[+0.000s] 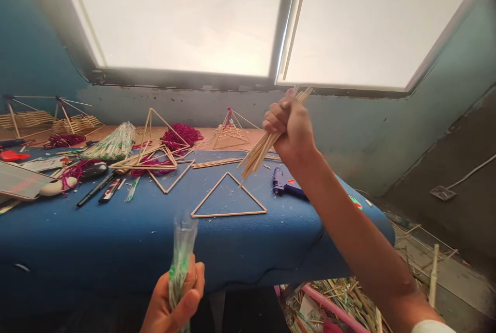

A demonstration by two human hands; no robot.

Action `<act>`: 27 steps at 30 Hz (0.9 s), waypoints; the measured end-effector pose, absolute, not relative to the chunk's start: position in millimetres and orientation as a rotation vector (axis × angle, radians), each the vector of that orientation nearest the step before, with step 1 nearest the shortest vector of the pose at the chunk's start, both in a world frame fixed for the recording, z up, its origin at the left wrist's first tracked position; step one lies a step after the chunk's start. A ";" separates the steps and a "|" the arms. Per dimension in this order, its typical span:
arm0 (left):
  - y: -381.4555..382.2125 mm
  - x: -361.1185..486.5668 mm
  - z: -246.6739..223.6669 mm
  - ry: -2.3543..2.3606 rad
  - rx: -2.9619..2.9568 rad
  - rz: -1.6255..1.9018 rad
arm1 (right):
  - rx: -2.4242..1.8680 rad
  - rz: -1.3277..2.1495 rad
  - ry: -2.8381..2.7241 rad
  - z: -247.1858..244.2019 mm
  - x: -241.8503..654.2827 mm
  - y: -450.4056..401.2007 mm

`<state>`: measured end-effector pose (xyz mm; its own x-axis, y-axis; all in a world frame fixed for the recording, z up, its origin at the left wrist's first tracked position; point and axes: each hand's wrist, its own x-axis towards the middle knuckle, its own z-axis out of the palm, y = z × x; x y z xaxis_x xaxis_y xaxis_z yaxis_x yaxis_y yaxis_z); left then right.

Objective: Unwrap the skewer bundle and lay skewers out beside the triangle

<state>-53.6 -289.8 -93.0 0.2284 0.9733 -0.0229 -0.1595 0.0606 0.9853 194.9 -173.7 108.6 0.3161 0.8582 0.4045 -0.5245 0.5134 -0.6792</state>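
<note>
My right hand [289, 121] is raised above the blue table and closed around a bundle of thin wooden sticks [258, 155], which slants down to the left. Low in front of me, my left hand [176, 291] grips a clear plastic wrapper [184, 240] with green print, its open end pointing up and slightly blurred. Whether sticks are inside the wrapper I cannot tell. Between the hands, a flat triangle of sticks [228, 215] lies near the table's front edge. A dark blue glue gun [284, 184] rests to its right, partly behind my forearm.
A stick pyramid frame [149, 139], purple yarn [182, 137] and a packed bundle of sticks [112, 143] stand at the left. Markers [110, 190] lie nearby. Another small pyramid [231, 134] is by the wall. Sticks and scraps [344, 297] cover the floor at right.
</note>
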 end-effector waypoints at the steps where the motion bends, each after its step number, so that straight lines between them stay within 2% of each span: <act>1: -282.5 -54.3 -76.4 1.026 1.255 1.220 | -0.471 0.994 -0.844 105.6 182.9 -168.0; 4: -247.5 -48.1 -14.6 1.447 1.593 1.470 | -0.471 1.075 -0.864 94.7 144.0 -156.3; 6: -217.3 -40.4 24.1 1.670 1.900 1.467 | -0.508 1.066 -0.834 91.0 123.4 -147.9; 10: -159.3 -26.0 65.5 1.629 2.543 0.961 | -0.634 0.973 -0.721 95.0 110.0 -119.6; 15: -105.9 -23.7 63.9 1.521 2.949 0.493 | -0.722 0.997 -0.794 88.2 131.4 -83.9; 22: -69.6 -44.2 47.4 1.439 3.042 0.197 | -0.955 1.188 -1.215 52.8 175.5 -64.7; 27: -64.9 -56.6 36.7 1.455 3.063 0.045 | -1.021 1.173 -1.652 50.9 211.0 -63.3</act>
<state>-56.6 -64.9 36.7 0.6371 0.7598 0.1297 0.7664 -0.6065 -0.2117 211.0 -63.3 50.9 -0.3100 0.9343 0.1758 0.1419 0.2283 -0.9632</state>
